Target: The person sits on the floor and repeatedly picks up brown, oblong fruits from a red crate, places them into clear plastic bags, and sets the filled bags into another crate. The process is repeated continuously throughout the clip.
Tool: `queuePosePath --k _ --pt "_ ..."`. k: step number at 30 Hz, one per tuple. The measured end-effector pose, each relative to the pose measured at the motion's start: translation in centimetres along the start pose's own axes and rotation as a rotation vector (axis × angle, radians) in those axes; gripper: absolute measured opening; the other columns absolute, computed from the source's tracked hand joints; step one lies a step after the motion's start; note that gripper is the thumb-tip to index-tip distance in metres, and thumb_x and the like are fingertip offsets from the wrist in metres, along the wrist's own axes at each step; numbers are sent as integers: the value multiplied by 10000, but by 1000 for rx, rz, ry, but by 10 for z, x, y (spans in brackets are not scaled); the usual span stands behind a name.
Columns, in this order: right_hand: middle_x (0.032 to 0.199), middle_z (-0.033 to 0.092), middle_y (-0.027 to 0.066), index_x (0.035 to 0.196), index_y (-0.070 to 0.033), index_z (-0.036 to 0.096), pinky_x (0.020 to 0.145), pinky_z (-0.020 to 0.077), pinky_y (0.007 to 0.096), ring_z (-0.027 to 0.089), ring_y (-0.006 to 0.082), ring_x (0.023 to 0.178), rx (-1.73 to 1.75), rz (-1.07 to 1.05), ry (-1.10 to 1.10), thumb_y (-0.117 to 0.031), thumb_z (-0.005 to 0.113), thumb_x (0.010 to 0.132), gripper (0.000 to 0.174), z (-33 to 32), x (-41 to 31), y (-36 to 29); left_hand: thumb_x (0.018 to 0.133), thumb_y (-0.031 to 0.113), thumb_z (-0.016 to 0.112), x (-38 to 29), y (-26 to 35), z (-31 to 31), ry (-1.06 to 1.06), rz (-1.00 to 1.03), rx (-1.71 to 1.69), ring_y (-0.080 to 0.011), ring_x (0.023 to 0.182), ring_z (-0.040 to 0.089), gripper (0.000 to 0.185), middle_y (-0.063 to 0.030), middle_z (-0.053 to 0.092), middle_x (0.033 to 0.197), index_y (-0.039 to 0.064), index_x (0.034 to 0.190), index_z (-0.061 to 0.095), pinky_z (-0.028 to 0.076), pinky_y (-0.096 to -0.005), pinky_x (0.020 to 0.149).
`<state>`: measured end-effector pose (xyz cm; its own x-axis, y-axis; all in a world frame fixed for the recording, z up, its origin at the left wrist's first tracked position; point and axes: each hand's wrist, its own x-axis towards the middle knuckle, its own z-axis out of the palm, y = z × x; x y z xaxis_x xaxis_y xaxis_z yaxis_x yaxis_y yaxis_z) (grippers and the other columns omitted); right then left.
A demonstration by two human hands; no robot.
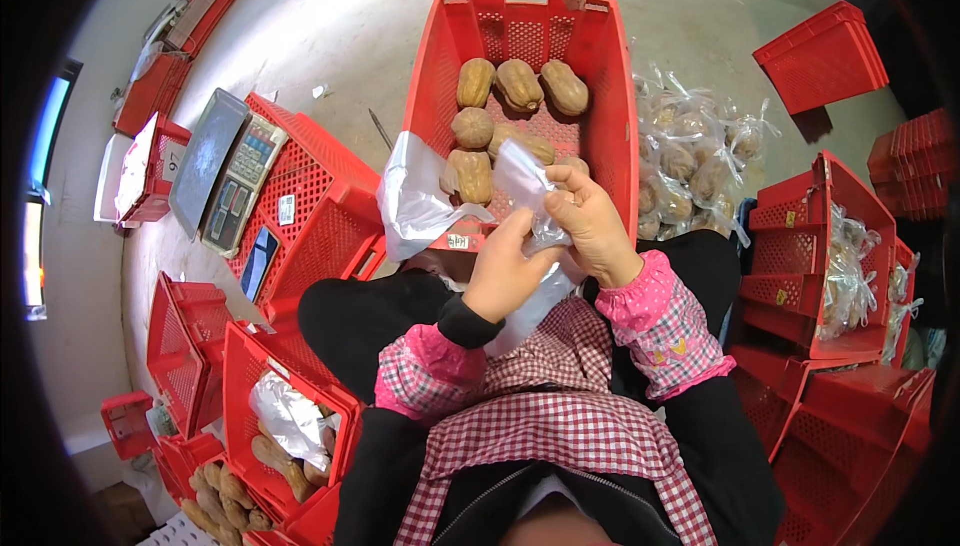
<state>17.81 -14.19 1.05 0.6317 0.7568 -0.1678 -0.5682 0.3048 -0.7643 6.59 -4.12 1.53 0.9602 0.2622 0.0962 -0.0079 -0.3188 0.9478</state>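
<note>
Between my hands is a clear plastic bag (pixel 520 163), its upper part pinched by the fingers of both. My left hand (pixel 504 264) grips it from the left, my right hand (pixel 589 219) from the right. Both are over the near end of a red plastic crate (pixel 630 118). Inside the crate lie several tan squashes (pixel 564 88), some partly hidden behind the bag and hands. A stack of plastic bags (pixel 412 193) drapes over the crate's near left corner. More plastic sheeting (pixel 525 313) hangs below my hands in front of the checked apron.
Left, a digital scale (pixel 240 178) and a phone (pixel 260 263) rest on an upturned red crate (pixel 315 193). Bagged squashes (pixel 686 148) are heaped on the floor at right. Red crates (pixel 787 238) with bagged produce stand near my right knee. Lower left, another crate (pixel 244 426) holds long squashes.
</note>
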Motion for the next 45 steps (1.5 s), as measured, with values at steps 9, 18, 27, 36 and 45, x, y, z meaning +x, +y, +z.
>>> queuePosePath --k 9,18,27,36,45 --pt "881 593 41 1049 -34 543 639 492 271 570 113 738 193 121 142 -476 465 892 476 -38 1 -4 916 158 469 -23 -17 -113 661 -138 -112 -188 977 521 277 -105 561 1073 -26 1112 535 409 -316 859" --pt "852 578 27 1104 -44 526 634 470 261 555 100 739 145 -9 227 -171 518 900 240 -57 12 -32 758 65 556 -16 -37 -157 729 185 748 -313 709 496 111 -146 523 777 7 852 546 401 -379 663" --pt "856 566 -3 1025 -58 538 667 446 216 554 89 766 15 -111 53 0 626 790 256 -91 12 -37 810 314 471 45 -213 -76 -168 -103 1126 -287 825 588 297 -102 638 878 100 919 646 340 -534 848" --pt "654 536 7 721 -40 530 516 432 242 510 89 568 -976 -112 295 -91 704 733 182 -20 5 -19 829 196 615 43 -61 -22 -67 -255 -196 -151 824 573 243 -67 603 890 31 999 564 454 -273 742" --pt "561 452 66 732 -13 553 506 385 304 428 123 534 -972 -208 -52 -132 689 730 180 -32 -17 38 907 125 447 17 -41 -43 136 -356 -1250 -205 885 595 210 -105 602 981 34 1068 546 490 -336 779"
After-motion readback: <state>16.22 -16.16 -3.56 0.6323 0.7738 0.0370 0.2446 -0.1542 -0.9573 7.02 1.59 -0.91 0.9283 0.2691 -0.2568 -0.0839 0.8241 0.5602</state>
